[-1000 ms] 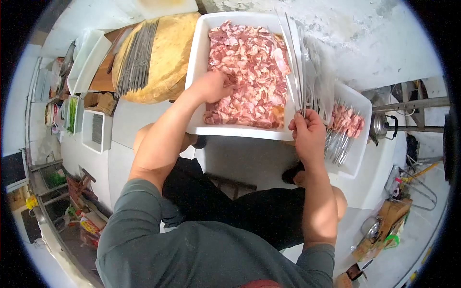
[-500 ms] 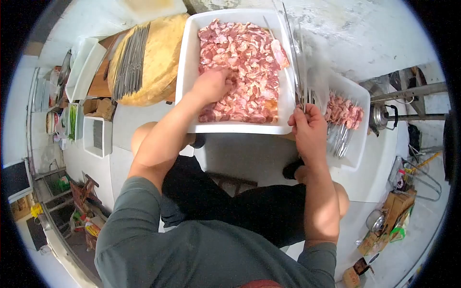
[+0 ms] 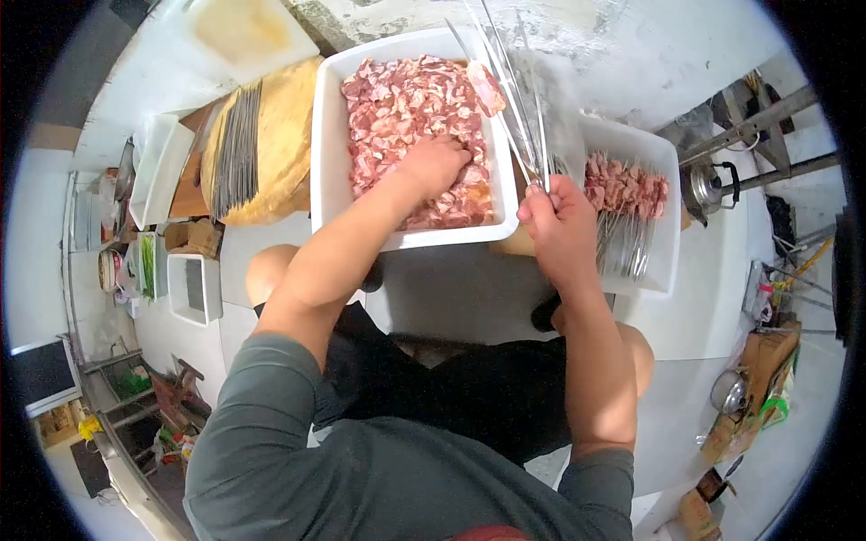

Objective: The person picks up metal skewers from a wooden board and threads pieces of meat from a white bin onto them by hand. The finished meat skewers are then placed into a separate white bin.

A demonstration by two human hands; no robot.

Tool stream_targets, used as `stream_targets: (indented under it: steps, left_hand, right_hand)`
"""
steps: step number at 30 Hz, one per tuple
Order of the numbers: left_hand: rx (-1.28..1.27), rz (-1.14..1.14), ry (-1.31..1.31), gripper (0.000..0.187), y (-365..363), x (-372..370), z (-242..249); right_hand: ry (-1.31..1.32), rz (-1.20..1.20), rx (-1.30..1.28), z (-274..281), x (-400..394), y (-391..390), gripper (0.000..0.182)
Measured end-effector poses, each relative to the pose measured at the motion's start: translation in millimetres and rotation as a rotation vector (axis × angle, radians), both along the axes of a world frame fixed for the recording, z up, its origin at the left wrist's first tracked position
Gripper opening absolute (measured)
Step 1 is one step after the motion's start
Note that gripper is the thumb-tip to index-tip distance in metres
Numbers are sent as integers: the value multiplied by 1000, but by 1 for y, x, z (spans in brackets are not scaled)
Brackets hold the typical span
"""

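Observation:
Cut raw meat (image 3: 388, 117) fills a white tub (image 3: 327, 153) in front of me. My left hand (image 3: 437, 167) reaches into it, fingertips down among the pieces; whatever they pinch is hidden. At the tub's right edge, my right hand (image 3: 557, 216) is closed on several metal skewers (image 3: 526, 117) that fan upward. One of these carries a piece of meat (image 3: 486, 88) near its tip, above the tub's upper right corner. Farther right, a second white tub (image 3: 663, 257) holds skewers threaded with meat (image 3: 625, 187).
Bare skewers (image 3: 238, 149) lie on a round wooden board (image 3: 287, 135) left of the meat tub. A kettle (image 3: 706, 189) stands beyond the right tub. Small white containers (image 3: 194, 288) are at the left, and my knees are below the tub.
My left hand has shifted right across the meat, its fingers now pointing into the pile's right part. The skewers in my right hand fan wider and lean more to the left. The view has turned slightly.

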State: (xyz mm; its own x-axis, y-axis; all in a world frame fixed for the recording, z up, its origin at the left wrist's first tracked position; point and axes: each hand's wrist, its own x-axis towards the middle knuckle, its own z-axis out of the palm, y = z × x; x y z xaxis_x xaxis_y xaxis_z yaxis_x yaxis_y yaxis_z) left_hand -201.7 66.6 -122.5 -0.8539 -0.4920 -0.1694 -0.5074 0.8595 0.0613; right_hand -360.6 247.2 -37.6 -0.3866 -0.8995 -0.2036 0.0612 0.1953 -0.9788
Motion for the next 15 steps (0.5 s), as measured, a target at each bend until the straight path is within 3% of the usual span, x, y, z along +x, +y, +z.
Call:
stream_targets:
  steps: [3,6,10,15]
  left_hand:
    - [-13,-40,-42,29,-3,0,6]
    - [65,41,20,30,-2,0,11]
    - [138,79,-97,36,2,1,29]
    - [191,55,79,42,2,16,12]
  right_hand:
    - [106,7,7,6,-5,5,14]
    - [33,-27,-71,5,-7,11,15]
    - [49,-33,-79,8,-13,19,15]
    - [-48,-49,-125,12,-14,21,15]
